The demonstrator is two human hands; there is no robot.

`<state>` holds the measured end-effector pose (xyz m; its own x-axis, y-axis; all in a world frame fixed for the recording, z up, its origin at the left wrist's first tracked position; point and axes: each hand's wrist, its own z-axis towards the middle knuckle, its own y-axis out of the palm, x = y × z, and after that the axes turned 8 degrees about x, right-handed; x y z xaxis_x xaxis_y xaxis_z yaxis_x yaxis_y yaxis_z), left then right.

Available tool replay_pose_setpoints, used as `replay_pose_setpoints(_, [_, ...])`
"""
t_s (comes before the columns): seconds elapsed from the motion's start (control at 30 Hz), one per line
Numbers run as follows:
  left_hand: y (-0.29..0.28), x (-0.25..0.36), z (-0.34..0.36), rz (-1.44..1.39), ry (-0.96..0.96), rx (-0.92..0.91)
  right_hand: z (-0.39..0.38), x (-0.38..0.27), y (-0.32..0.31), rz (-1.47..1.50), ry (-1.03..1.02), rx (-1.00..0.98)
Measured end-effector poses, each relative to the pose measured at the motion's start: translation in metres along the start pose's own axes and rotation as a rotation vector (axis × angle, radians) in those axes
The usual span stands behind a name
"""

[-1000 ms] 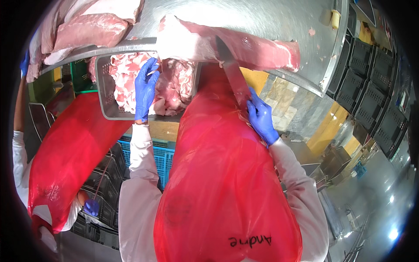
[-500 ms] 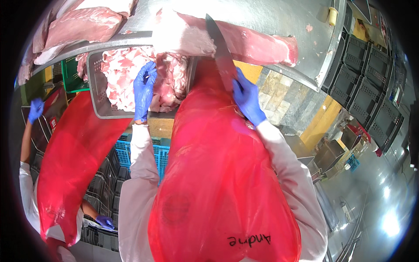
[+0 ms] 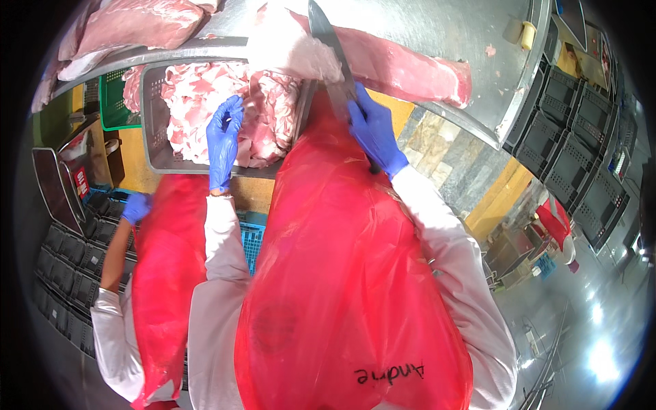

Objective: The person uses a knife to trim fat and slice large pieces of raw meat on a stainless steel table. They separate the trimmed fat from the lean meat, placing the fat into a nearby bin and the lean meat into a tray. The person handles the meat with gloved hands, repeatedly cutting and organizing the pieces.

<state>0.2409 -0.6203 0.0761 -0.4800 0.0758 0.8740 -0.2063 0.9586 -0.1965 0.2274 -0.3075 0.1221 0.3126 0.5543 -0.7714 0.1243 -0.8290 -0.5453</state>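
Observation:
My right hand (image 3: pixel 377 130), in a blue glove, grips a long, wide-bladed knife (image 3: pixel 329 42). Its blade points away from me and lies across a long slab of pink meat (image 3: pixel 403 65) at the table's near edge. Pale fat covers the slab's left part, which hangs over the edge. Over a grey tub (image 3: pixel 154 130) full of meat and fat trimmings (image 3: pixel 198 109) is my gloved left hand (image 3: pixel 224 140). Its fingers curl toward the thumb in a pinch; whether anything thin is between the tips is hidden.
More meat slabs (image 3: pixel 137 24) lie on the steel table (image 3: pixel 437 27) at far left. A green crate (image 3: pixel 115 109) stands left of the tub. Close on my left is a co-worker in a red apron (image 3: pixel 171 273). Black crates (image 3: pixel 567 137) are stacked at right.
My right hand and the knife have moved a little left and away from me. My left hand stays over the tub. The co-worker has shifted right, closer to my left arm.

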Motion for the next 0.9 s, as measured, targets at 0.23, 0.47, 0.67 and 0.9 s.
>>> replay_pose_setpoints(0.23, [-0.001, -0.023, 0.003, -0.093, -0.023, 0.059, 0.002, 0.006, 0.003, -0.089, -0.122, -0.019])
replay_pose_setpoints(0.47, [0.000, -0.010, 0.001, -0.122, 0.001, 0.105, -0.021, 0.018, 0.008, 0.059, -0.239, 0.038])
replay_pose_setpoints(0.67, [0.000, -0.007, 0.004, -0.121, -0.007, 0.157, 0.014, -0.030, 0.040, 0.041, -0.022, 0.001])
replay_pose_setpoints(0.9, [-0.010, -0.024, 0.001, -0.121, 0.006, 0.257, 0.033, -0.017, 0.057, 0.042, -0.268, 0.098])
